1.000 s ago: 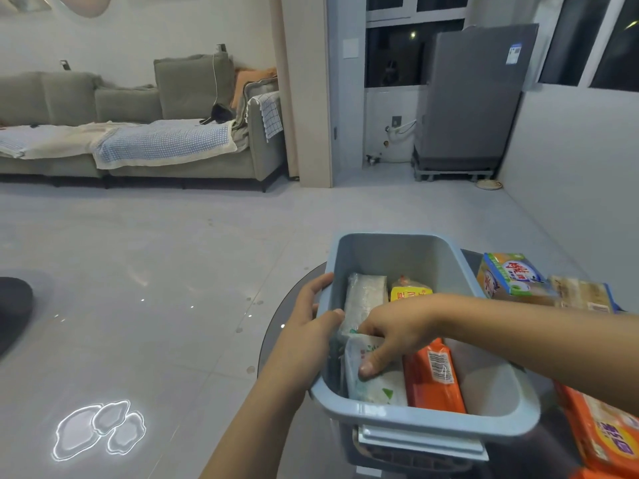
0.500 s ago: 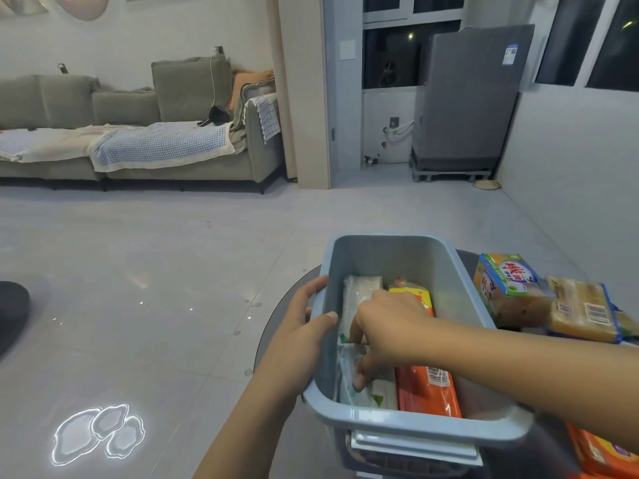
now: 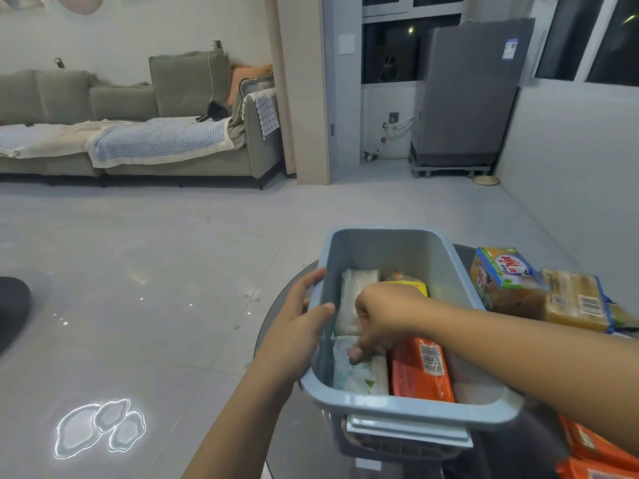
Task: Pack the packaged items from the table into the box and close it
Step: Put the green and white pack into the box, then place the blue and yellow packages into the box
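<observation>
Currently right hand (image 3: 378,318) reaches down inside the box (image 3: 411,414), fingertips pressing the white packet (image 3: 359,375) lying lengthwise along its left wall; left hand (image 3: 297,331) clamps that rim; unpacked packages (image 3: 574,300) wait on the counter right of the box, nearer the right hand.

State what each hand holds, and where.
Left hand grips the box by its left rim. Right hand touches a white packet inside; a grip cannot be told.

smooth plastic box (image 3: 390,250), glossy floor tiles (image 3: 138,271)
</observation>
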{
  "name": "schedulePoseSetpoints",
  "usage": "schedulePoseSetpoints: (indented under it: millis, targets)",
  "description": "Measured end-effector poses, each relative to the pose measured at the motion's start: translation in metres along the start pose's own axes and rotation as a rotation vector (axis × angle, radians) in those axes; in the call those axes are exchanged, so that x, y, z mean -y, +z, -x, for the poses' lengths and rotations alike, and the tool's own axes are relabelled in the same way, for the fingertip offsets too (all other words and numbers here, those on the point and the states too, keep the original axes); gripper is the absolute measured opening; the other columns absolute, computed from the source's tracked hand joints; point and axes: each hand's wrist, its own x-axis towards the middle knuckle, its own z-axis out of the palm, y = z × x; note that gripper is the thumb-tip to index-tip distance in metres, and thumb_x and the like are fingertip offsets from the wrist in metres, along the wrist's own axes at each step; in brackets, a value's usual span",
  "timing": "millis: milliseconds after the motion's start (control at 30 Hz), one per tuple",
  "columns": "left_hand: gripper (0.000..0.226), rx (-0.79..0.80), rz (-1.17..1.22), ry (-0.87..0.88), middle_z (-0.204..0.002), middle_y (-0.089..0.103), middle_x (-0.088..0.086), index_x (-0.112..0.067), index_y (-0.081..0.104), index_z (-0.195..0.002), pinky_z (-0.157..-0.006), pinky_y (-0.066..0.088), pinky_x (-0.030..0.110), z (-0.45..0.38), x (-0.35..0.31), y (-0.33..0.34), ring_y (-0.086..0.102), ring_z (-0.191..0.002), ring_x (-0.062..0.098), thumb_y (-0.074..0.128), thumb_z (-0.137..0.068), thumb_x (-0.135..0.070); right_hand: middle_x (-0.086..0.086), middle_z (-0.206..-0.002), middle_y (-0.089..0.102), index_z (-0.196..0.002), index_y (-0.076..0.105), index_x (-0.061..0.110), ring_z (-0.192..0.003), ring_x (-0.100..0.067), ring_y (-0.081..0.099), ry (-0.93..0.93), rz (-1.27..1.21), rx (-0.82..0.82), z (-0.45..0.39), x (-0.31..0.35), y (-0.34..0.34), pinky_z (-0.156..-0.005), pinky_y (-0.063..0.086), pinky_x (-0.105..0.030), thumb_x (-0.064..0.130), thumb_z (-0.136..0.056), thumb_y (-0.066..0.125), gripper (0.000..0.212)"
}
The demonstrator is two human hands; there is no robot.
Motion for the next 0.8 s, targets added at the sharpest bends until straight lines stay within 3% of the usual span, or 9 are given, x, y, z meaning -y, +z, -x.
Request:
schedulePoseSetpoints:
  millis: [100,233,333,400,600,667,800]
  targets:
    - [0.04,-0.048,-0.016,0.015,-0.116,0.062,-0.001,-0.049,0.05,-0.121,-0.094,0.051,0.041,0.001,-0.001,0.001,0.063,-0.103,0.018,0.05,-0.091,-0.022,0.007,-0.06,0.063,-0.07,0.066,0.02,-0.059,-0.01,0.057,-0.04,-0.193,-0.082,0.007,-0.005,-0.011,-0.055,0.042,-0.027,0.058,-0.055,0.077,0.043]
    - [0.035,-0.177,-0.139,0.081,-0.128,0.06,-0.005,-0.035,0.054,-0.126,-0.085,0.048,0.027,0.005,-0.008,0.006,0.057,-0.11,0.013,0.047,-0.092,-0.029,0.009,-0.059,0.062,-0.069,0.066,0.023,-0.054,-0.004,0.056,-0.078,-0.435,-0.205,0.031,-0.012,-0.023,-0.051,0.045,-0.021,0.05,-0.057,0.081,0.033]
    - [0.038,-0.207,-0.327,0.153,-0.138,0.053,-0.006,-0.033,0.05,-0.13,-0.099,0.042,0.035,0.011,-0.019,0.016,0.05,-0.124,0.015,0.043,-0.093,-0.038,0.01,-0.064,0.066,-0.073,0.066,0.027,-0.056,-0.001,0.06,-0.111,-0.549,-0.288,0.061,-0.015,-0.029,-0.045,0.043,-0.01,0.051,-0.06,0.078,0.029]
    - [0.041,-0.212,-0.385,0.204,-0.142,0.048,-0.007,-0.031,0.047,-0.133,-0.1,0.036,0.03,0.017,-0.025,0.025,0.045,-0.129,0.015,0.042,-0.094,-0.039,0.012,-0.069,0.065,-0.073,0.063,0.033,-0.061,0.002,0.061,-0.125,-0.575,-0.363,0.082,-0.018,-0.031,-0.049,0.043,-0.009,0.053,-0.063,0.074,0.025]
    - [0.035,-0.186,-0.295,0.331,-0.137,0.052,-0.008,-0.028,0.052,-0.128,-0.09,0.033,0.021,0.032,-0.047,0.064,0.041,-0.11,-0.001,0.046,-0.093,-0.033,0.012,-0.076,0.064,-0.079,0.062,0.035,-0.067,0.005,0.058,-0.092,-0.676,-0.529,0.135,-0.034,-0.028,-0.055,0.044,-0.013,0.045,-0.069,0.072,0.017]
    - [0.034,-0.15,-0.27,0.345,-0.133,0.055,-0.007,-0.028,0.053,-0.126,-0.093,0.039,0.024,0.037,-0.052,0.079,0.046,-0.11,0.002,0.046,-0.093,-0.03,0.013,-0.075,0.062,-0.081,0.061,0.036,-0.067,0.008,0.058,-0.064,-0.697,-0.58,0.149,-0.045,-0.025,-0.052,0.042,-0.012,0.044,-0.072,0.071,0.016]
    - [0.032,-0.095,-0.215,0.351,-0.126,0.06,-0.005,-0.027,0.056,-0.122,-0.098,0.045,0.033,0.04,-0.058,0.112,0.055,-0.114,0.011,0.046,-0.092,-0.026,0.008,-0.077,0.062,-0.085,0.062,0.034,-0.071,-0.006,0.061,0.016,-0.743,-0.672,0.171,-0.074,-0.018,-0.054,0.044,-0.014,0.039,-0.075,0.071,0.015]
